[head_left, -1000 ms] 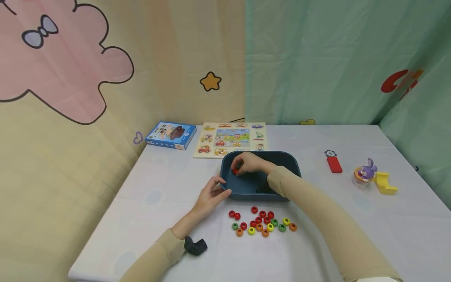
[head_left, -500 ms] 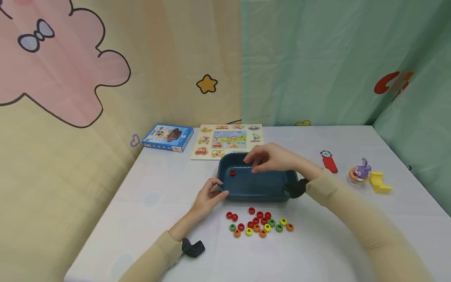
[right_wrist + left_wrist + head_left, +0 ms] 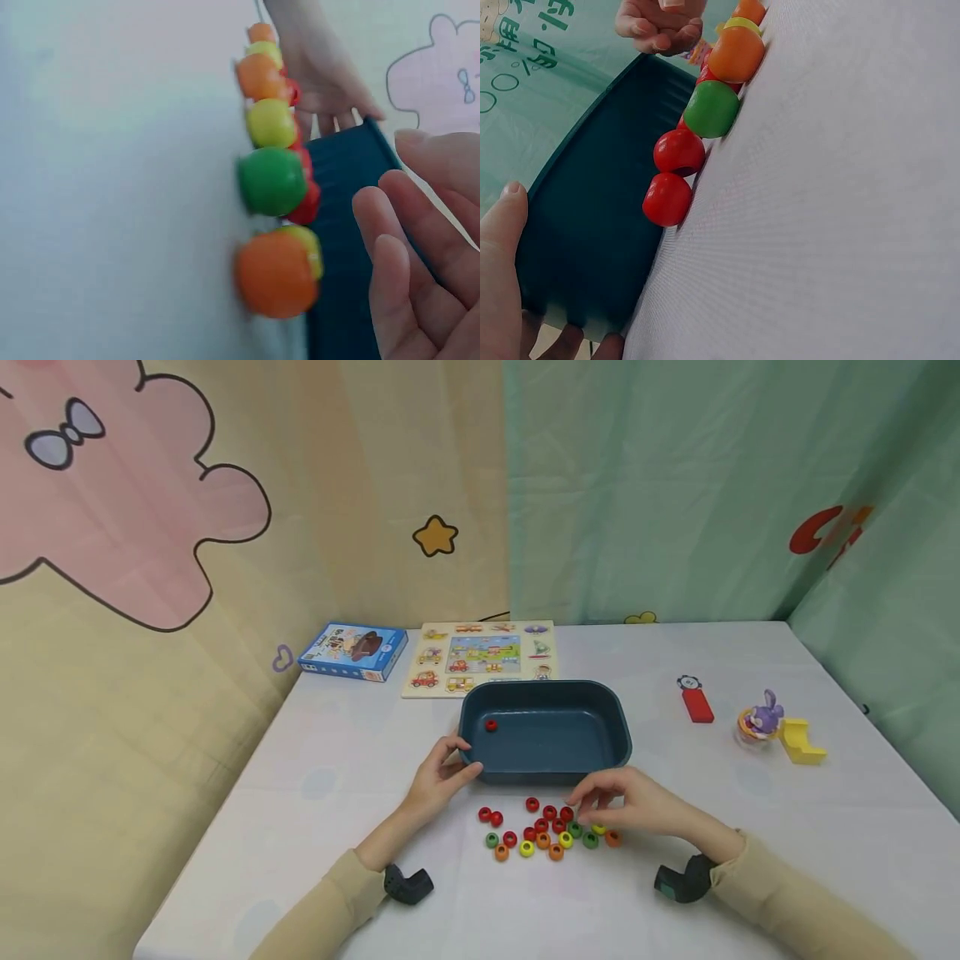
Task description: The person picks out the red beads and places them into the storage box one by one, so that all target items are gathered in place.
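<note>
My left hand (image 3: 437,781) grips the front left corner of a dark blue plastic tub (image 3: 558,739), thumb at the front and fingers along the side. One red bead (image 3: 491,725) lies in the tub's left part. In front of it several round wooden beads are scattered: red beads (image 3: 532,804), green beads (image 3: 492,840), yellow beads (image 3: 527,849) and orange beads (image 3: 501,852). Over their right end hovers my right hand (image 3: 626,797), fingers loosely bent and apart from the thumb. The right wrist view shows nothing between those fingers (image 3: 390,270), beside an orange bead (image 3: 277,274).
Behind the tub lies a wooden picture puzzle board (image 3: 480,656), with a blue box (image 3: 354,652) to its left. On the right are a red block (image 3: 697,706), a purple rabbit figure (image 3: 765,720) and a yellow chair-shaped piece (image 3: 802,743). Black wrist devices (image 3: 408,885) hang below both wrists.
My right hand has let go of a red bead in the tub, lifted out and come back to the right end of the beads. The left hand stays on the tub's corner.
</note>
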A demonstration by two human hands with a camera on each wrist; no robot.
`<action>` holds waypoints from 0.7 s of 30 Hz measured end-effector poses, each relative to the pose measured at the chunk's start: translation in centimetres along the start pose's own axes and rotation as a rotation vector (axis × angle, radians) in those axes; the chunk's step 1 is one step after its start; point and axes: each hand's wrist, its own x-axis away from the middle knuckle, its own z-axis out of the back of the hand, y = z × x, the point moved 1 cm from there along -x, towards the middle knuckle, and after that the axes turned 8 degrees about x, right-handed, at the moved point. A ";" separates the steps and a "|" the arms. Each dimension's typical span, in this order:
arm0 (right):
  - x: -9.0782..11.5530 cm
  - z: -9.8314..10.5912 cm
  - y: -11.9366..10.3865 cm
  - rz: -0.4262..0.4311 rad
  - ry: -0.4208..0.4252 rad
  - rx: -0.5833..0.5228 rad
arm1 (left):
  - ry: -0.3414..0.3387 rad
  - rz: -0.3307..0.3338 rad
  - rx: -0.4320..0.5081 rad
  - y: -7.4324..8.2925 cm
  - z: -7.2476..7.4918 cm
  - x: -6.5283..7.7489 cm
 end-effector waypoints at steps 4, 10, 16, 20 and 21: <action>0.4 -1.2 1.8 -0.047 0.062 0.013 | 0.004 0.006 0.002 0.0 0.0 0.0; 0.2 -2.0 2.0 -0.094 0.110 0.013 | 0.004 0.000 0.001 0.1 0.0 -0.1; 0.0 -2.0 0.4 -0.135 0.122 0.020 | 0.001 0.000 0.005 0.1 -0.1 -0.1; -0.1 -2.1 -0.1 -0.166 0.127 0.041 | 0.001 0.004 -0.002 0.1 0.0 0.0; -0.1 -2.2 -0.1 -0.177 0.131 0.049 | 0.002 0.004 -0.003 0.1 0.0 0.0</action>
